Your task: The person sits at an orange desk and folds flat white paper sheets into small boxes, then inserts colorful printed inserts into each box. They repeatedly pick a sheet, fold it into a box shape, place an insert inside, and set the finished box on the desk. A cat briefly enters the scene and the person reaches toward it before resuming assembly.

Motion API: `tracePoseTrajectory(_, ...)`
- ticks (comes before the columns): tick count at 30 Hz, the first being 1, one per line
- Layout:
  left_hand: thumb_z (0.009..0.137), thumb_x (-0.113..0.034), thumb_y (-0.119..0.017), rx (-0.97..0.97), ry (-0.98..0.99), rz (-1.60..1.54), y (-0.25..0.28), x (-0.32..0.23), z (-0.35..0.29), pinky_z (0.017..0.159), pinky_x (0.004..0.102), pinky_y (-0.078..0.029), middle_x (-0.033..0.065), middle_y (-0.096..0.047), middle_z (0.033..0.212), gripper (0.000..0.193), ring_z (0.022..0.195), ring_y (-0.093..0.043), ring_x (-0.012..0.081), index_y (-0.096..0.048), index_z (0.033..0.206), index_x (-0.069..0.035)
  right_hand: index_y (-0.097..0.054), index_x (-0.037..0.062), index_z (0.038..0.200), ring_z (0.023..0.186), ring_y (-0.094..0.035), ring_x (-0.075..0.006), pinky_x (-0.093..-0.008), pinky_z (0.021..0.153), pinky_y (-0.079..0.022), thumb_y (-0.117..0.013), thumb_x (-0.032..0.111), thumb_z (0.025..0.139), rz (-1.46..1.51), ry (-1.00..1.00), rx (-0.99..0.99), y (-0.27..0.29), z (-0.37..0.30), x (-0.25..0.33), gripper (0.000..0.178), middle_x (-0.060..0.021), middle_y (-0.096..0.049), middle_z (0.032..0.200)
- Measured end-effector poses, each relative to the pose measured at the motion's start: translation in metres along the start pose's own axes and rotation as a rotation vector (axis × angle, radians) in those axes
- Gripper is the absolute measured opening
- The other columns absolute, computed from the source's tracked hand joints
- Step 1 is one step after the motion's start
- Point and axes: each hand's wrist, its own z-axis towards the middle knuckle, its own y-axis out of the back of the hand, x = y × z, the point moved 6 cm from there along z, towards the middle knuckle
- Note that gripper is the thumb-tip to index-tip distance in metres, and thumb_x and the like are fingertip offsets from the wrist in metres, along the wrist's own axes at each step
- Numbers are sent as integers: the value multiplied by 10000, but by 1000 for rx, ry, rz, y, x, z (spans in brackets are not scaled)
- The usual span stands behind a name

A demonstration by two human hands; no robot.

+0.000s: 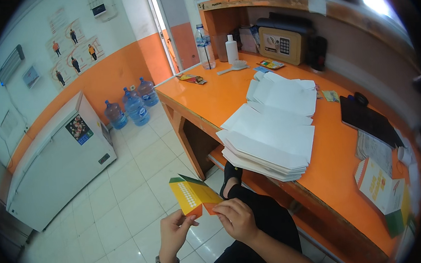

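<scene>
Between my hands, above my lap, is a partly folded cardboard box (189, 193) in yellow, orange and green. My left hand (174, 229) pinches its lower left edge, thumb toward me. On the other side, my right hand (238, 219) grips the lower right orange flap. A gap shows between the two lower corners of the box. To the right, a stack of flat, unfolded box blanks (270, 141) lies white side up on the orange desk (195, 95), overhanging its front edge.
On the desk stand a water bottle (205, 48), a white bottle (232, 49) and a small safe (283, 44); a hairbrush (235, 67) lies before them. At right are a dark tablet (368, 119) and a printed box (380, 187). A chest freezer (62, 163) and water jugs (135, 107) stand left.
</scene>
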Motion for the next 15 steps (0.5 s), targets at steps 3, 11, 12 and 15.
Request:
tracePoseTrajectory(3,849,-40,-681,-200,-203,381,3,-17,-2,634,244,-509,108,-705,781,96,676,-679,160,-686,891,47,-692,21,949,756,-618,-202,-310,673,-509,-700,-11,771,22,-113,-12,-2,-2,-4,181,-86,-609,858)
tracePoseTrajectory(11,833,-18,-698,-167,-182,-60,-46,-1,-14,650,233,-502,108,-711,809,102,721,-671,137,-700,908,50,-680,-9,883,618,-589,-120,-223,535,-459,-725,-7,787,285,-346,-126,-4,-14,-13,106,-65,-610,784)
tracePoseTrajectory(12,832,-13,-696,-135,-166,-152,-49,1,-15,653,233,-500,107,-710,817,107,729,-667,133,-702,918,51,-680,-11,880,605,-583,-118,-221,530,-454,-726,-9,785,309,-336,-137,-4,-14,-14,105,-64,-608,772)
tracePoseTrajectory(15,821,3,-699,-155,-157,-96,-46,1,-16,691,239,-509,93,-703,791,101,728,-644,119,-698,901,66,-681,-11,873,605,-586,-120,-220,529,-453,-726,-16,780,289,-290,-113,-2,-12,-15,103,-68,-606,753)
